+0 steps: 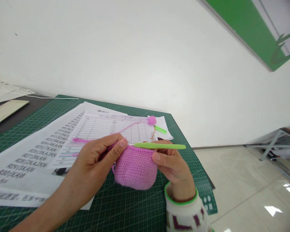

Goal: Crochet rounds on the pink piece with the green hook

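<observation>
A cup-shaped piece of pink crochet work [136, 167] is held up between both hands above the mat. My left hand [99, 158] pinches its upper left edge between thumb and fingers. At the upper right edge, my right hand [171, 159] grips the piece, thumb in front. A crochet hook [161, 146] with a light green handle lies level along the top edge, against the right fingers; its metal tip reaches the stitches by my left thumb. Pink yarn [132, 124] runs from behind the left hand to a small yarn ball [151, 120].
Printed sheets [38, 154] and a ruled table page [106, 125] lie on the green cutting mat [125, 212]. Bright green stitch markers [160, 129] sit near the ball. A white wall [135, 58] rises behind; tiled floor [246, 187] shows at right.
</observation>
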The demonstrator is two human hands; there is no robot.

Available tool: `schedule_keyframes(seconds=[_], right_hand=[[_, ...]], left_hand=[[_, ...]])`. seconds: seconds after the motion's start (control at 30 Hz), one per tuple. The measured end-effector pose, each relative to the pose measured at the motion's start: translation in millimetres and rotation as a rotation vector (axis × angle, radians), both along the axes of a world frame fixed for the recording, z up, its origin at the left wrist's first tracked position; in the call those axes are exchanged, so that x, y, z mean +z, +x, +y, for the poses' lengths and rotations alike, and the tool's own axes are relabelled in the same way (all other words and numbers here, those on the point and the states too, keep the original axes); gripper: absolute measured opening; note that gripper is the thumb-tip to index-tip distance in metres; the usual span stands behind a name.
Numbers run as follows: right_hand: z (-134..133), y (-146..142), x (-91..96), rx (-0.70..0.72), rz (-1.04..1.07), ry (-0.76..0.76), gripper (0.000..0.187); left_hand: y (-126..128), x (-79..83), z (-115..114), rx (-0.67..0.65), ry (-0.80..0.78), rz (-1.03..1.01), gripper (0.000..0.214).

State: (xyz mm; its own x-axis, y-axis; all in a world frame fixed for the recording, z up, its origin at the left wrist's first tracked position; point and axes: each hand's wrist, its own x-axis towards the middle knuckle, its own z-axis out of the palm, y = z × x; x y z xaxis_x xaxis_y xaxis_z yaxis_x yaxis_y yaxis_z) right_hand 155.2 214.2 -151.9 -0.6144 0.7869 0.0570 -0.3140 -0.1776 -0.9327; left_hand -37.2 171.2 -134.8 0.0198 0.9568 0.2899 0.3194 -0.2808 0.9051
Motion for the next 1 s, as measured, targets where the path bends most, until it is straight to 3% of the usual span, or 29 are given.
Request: schedule_keyframes(seconds=[0.13,0.3,0.5,0.7,1.0], right_hand=[[1,-1,-3.7,0.046,0.003,-0.012,0.027],[1,-5,-7.6,0.193,-0.019,-0.02,0.047],[4,-5,-13.4,0.255,-0.062,0.008,0.06],[18,4,-16.0,0.348,-0.131,0.117,0.034],[63,-24,12.3,0.361,-0.266,0.231,0.036]], left_hand=[[0,-2.1,0,0.0,0.003,-0.007,0.038],[-2,-4.7,0,0.003,0.007,-0.033,0.038],[-1,-8.9,2,-0.038,-0.096,-0.082,0.024],[0,-14.1,2,-0.054,-0.126,-0.073,0.028],[-24,-4.2,16,0.051,-0.074,-0.158,0.031]])
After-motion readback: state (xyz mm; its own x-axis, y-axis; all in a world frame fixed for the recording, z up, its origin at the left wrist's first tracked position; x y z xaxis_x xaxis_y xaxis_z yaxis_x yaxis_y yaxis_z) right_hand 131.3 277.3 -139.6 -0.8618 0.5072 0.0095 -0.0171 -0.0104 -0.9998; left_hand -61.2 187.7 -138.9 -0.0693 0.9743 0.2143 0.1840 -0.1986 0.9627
